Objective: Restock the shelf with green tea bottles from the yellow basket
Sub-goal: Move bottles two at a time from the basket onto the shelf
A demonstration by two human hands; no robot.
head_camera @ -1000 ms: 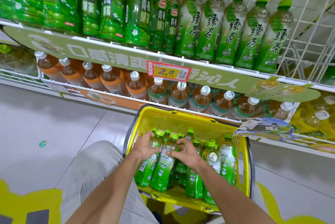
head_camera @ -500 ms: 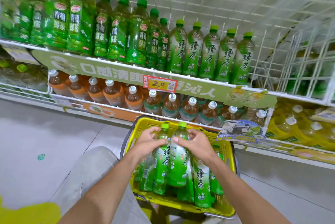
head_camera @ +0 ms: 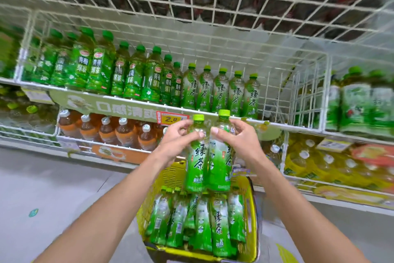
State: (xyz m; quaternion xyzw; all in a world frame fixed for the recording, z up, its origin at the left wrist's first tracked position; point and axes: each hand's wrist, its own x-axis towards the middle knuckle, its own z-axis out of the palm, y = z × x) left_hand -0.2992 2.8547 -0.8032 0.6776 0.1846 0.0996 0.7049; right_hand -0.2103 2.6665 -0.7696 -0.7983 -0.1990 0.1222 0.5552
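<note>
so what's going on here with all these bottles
A person is restocking drinks. Their left hand and right hand together grip green tea bottles upright by their upper bodies, above the yellow basket, which has more of the same inside. Two held bottles show clearly; a third may be behind the right hand. On the shelf ahead stands a matching row, with bare space to its right. This handful isn't placed yet.
</note>
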